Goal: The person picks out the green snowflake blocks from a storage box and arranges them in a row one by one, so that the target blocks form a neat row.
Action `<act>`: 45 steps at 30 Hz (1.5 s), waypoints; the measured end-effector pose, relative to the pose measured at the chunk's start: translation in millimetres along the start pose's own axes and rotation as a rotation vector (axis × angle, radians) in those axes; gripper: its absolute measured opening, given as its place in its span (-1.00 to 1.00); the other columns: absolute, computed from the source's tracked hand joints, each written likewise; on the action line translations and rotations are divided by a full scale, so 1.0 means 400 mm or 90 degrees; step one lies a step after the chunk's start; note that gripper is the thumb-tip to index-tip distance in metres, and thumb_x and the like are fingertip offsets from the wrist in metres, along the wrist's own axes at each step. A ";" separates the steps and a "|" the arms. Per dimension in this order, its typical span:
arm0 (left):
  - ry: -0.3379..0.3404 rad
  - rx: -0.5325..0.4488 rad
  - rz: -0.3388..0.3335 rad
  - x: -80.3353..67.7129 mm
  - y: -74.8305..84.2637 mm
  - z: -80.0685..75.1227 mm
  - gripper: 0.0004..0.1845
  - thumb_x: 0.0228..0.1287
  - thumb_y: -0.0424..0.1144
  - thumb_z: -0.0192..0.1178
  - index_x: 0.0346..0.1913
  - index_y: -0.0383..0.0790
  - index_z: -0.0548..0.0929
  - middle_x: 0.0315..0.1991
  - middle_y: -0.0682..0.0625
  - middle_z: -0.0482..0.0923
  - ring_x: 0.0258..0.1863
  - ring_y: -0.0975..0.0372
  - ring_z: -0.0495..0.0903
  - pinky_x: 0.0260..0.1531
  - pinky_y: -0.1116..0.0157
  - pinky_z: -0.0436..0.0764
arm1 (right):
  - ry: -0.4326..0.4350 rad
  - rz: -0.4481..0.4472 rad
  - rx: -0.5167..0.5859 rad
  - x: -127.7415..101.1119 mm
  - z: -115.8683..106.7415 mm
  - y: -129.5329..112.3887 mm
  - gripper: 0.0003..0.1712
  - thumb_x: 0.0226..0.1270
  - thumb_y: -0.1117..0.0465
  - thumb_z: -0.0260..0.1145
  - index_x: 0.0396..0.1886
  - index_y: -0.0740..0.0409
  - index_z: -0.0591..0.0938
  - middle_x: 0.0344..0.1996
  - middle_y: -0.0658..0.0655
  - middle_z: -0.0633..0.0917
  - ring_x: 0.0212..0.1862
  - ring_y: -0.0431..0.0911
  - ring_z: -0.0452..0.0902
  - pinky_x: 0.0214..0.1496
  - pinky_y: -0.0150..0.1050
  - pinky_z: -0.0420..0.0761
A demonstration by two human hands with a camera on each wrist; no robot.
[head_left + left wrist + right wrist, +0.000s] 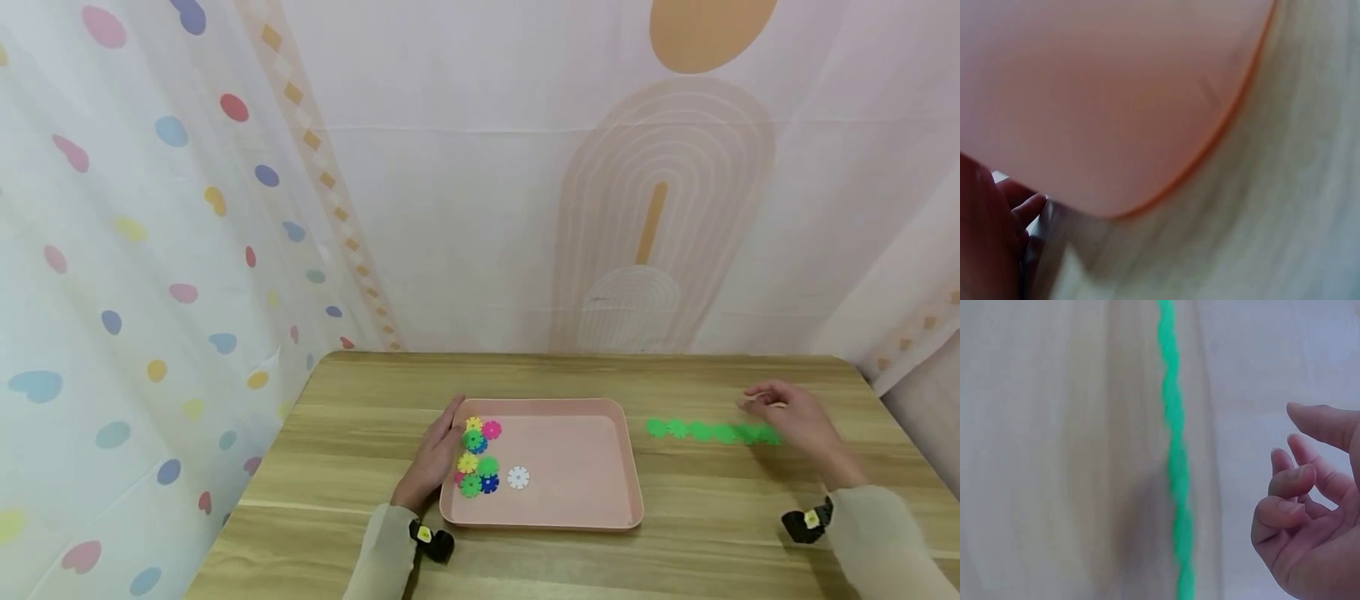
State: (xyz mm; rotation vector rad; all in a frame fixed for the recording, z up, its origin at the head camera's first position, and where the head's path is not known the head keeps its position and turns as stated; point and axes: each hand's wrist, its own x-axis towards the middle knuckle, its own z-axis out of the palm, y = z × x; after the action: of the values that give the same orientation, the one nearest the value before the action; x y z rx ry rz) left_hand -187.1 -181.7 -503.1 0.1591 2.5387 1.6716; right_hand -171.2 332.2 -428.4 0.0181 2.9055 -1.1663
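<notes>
While the left hand (437, 454) rests with straight fingers against the left rim of the shallow pink plastic tray (558, 523), the right hand (797, 421) hovers loosely curled and empty just beside the right end of a row of joined green plastic snowflake discs (712, 432) lying on the wooden table (360, 400). Loose yellow, pink, green, blue and white discs (480, 458) sit in the tray's left part

Soft, even, bright light fills all 3 views. In the head view, faint shadows fall beneath the pink tray (633, 492), and lines bow toward the frame's edges. Both wrist views are badly out of focus: the tray's rim smears, the green chain (1175, 456) blurs.
</notes>
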 end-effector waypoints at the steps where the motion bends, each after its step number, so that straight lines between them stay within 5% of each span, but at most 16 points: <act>1: -0.001 -0.002 -0.003 0.000 -0.001 0.000 -0.44 0.62 -0.10 -0.23 0.59 0.10 0.04 0.60 0.01 -0.06 0.58 -0.02 -0.14 0.48 -0.19 -0.16 | -0.003 -0.009 0.002 0.004 0.009 -0.018 -0.52 0.52 0.01 0.16 0.11 0.37 0.55 -0.03 0.34 0.63 -0.12 -0.09 0.50 -0.21 -0.22 0.49; 11: 0.000 -0.002 0.008 0.004 -0.001 -0.003 -0.43 0.61 -0.10 -0.22 0.59 0.06 0.05 0.59 -0.01 -0.02 0.57 -0.02 -0.11 0.48 -0.19 -0.14 | -0.068 -0.101 0.094 0.081 0.113 -0.185 -0.69 0.42 0.10 0.30 -0.07 0.28 0.63 -0.24 0.15 0.64 -0.23 0.01 0.52 -0.33 -0.24 0.55; 19: -0.008 -0.013 0.005 0.005 -0.003 -0.001 -0.44 0.62 -0.10 -0.24 0.59 0.07 0.03 0.59 -0.01 -0.03 0.58 -0.01 -0.12 0.49 -0.17 -0.16 | -0.192 -0.205 0.165 0.123 0.230 -0.324 -0.84 0.37 0.33 0.27 -0.14 0.36 0.63 -0.32 0.13 0.64 -0.29 -0.02 0.53 -0.36 -0.31 0.56; 25: -0.014 -0.011 -0.005 0.004 0.001 -0.001 -0.43 0.61 -0.07 -0.24 0.59 0.11 0.02 0.60 0.01 -0.05 0.58 -0.01 -0.13 0.48 -0.19 -0.16 | -0.289 -0.185 0.167 0.135 0.314 -0.401 -0.80 0.38 0.34 0.22 -0.07 0.33 0.62 -0.29 0.13 0.64 -0.37 -0.04 0.52 -0.31 -0.10 0.64; 31: -0.012 -0.003 -0.003 0.004 0.003 -0.003 -0.43 0.61 -0.08 -0.24 0.59 0.08 0.03 0.60 -0.01 -0.04 0.58 -0.03 -0.12 0.48 -0.19 -0.15 | -0.380 -0.173 0.134 0.138 0.402 -0.460 -0.77 0.34 0.32 0.29 -0.04 0.26 0.65 -0.30 0.08 0.65 -0.31 -0.01 0.56 -0.19 -0.06 0.68; 38: -0.004 0.009 -0.007 0.005 0.008 -0.008 -0.44 0.61 -0.07 -0.23 0.59 0.08 0.06 0.59 -0.04 -0.04 0.57 -0.06 -0.12 0.46 -0.23 -0.15 | -0.454 -0.195 0.127 0.132 0.489 -0.504 -0.73 0.30 0.36 0.30 -0.01 0.23 0.64 -0.30 0.07 0.64 -0.32 -0.08 0.52 -0.29 -0.20 0.62; 45: -0.001 0.002 0.000 0.006 0.001 -0.010 -0.44 0.61 -0.09 -0.22 0.58 0.07 0.07 0.59 -0.03 -0.03 0.57 -0.04 -0.10 0.47 -0.21 -0.13 | -0.488 -0.255 0.121 0.125 0.545 -0.514 -0.71 0.23 0.41 0.34 -0.04 0.25 0.62 -0.16 0.14 0.66 -0.14 -0.09 0.53 0.03 -0.20 0.59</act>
State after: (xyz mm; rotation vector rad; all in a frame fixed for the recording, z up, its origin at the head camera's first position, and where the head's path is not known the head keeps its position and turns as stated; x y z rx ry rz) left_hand -190.1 -184.7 -501.1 0.1610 2.5402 1.6666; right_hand -223.0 33.5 -444.5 -0.8383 2.1587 -1.1417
